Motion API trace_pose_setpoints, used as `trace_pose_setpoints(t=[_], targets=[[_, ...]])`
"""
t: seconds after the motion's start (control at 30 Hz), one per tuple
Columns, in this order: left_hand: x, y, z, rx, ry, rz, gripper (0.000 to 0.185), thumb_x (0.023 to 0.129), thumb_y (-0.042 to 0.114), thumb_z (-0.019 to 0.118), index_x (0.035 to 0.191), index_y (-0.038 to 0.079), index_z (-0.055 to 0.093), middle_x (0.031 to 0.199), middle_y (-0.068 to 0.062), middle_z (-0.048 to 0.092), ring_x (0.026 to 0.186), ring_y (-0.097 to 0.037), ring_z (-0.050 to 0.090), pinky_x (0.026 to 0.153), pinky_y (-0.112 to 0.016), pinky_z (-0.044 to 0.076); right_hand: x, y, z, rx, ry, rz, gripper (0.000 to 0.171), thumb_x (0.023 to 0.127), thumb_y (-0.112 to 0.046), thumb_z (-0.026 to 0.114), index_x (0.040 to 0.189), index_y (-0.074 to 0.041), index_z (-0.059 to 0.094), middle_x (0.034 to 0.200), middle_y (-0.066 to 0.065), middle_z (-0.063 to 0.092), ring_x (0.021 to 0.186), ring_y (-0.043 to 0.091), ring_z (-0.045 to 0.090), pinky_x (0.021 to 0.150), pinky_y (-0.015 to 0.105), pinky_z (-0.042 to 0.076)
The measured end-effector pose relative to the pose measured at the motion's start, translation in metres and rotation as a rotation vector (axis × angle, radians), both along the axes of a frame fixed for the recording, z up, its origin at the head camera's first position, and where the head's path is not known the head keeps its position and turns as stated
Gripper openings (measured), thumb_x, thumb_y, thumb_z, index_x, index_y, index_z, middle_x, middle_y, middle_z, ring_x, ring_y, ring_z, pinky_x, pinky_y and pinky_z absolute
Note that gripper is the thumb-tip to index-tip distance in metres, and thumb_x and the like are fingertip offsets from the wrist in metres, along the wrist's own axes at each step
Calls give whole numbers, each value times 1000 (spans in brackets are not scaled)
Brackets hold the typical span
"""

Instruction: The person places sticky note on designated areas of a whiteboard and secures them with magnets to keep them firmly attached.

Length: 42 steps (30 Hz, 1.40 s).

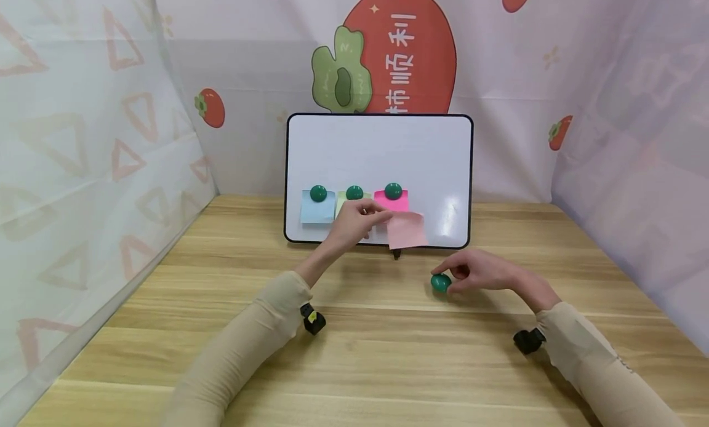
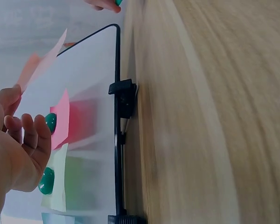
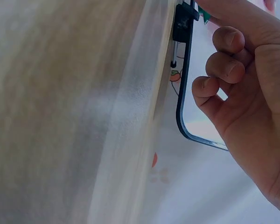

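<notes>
Wooden tabletop (image 1: 354, 365) enclosed by patterned fabric walls carries a small whiteboard (image 1: 421, 156) standing upright on a black foot. On the board, three sticky notes sit in a row, blue (image 1: 317, 210), pale green (image 2: 56, 186) and bright pink (image 1: 396, 199), each capped by a green magnet. The left hand (image 1: 354, 225) is raised to the board with thumb and fingertips pinched on the corner of a loose pale pink note (image 1: 407, 230), which hangs just right of and below the bright pink one; the remaining fingers are loosely curled. The right hand (image 1: 479, 271) rests on the table well in front of the board, fingertips curled around a loose green magnet (image 1: 440, 283) lying on the wood. Judgement: the note wants holding flat and level against the bare board, clear of its neighbour, before the magnet is brought squarely onto its upper edge.
</notes>
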State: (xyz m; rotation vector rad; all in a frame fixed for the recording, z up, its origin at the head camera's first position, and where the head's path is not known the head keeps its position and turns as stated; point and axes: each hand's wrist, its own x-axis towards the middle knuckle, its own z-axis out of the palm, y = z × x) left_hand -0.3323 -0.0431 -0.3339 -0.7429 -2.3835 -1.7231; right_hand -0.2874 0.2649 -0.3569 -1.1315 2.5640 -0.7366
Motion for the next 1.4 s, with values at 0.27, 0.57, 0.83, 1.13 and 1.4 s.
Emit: trace_pose_setpoints(t=[0.27, 0.57, 0.83, 1.13, 1.4], targets=[[-18, 22, 6, 54, -57, 21, 21, 91, 35, 72, 98, 15, 77, 96, -24, 61, 56, -15, 41, 50, -28, 39, 0, 0, 10, -9, 69, -50, 39, 86, -27, 78, 123, -15, 70, 75, -9, 47, 68, 6, 45, 60, 22, 39], [-33, 47, 5, 47, -33, 48, 20, 90, 30, 74, 99, 12, 76, 92, -8, 72, 71, -12, 51, 62, -23, 43, -6, 1, 17, -130, 283, -67, 40, 83, -17, 80, 122, -13, 71, 73, -11, 45, 66, 4, 43, 58, 21, 39], [-37, 59, 6, 61, -85, 75, 14, 92, 29, 72, 93, 16, 75, 65, -5, 62, 49, -14, 54, 46, -26, 43, -24, 0, 22, -256, 539, -87, 45, 76, 0, 83, 119, -5, 71, 70, -8, 43, 63, 4, 39, 54, 19, 35], [-44, 69, 10, 85, -158, 128, 15, 92, 26, 73, 96, 12, 75, 61, -3, 61, 46, -12, 57, 45, -23, 47, -42, -2, 26, -333, 633, -113, 47, 74, 2, 83, 119, -1, 70, 68, -7, 43, 61, 4, 37, 53, 20, 33], [-47, 84, 13, 64, -194, 218, 15, 91, 25, 73, 99, 13, 75, 62, -2, 62, 44, -9, 55, 44, -20, 46, -47, -2, 27, -350, 680, -166, 45, 74, 2, 84, 117, 0, 71, 66, -6, 44, 60, 5, 37, 53, 19, 31]])
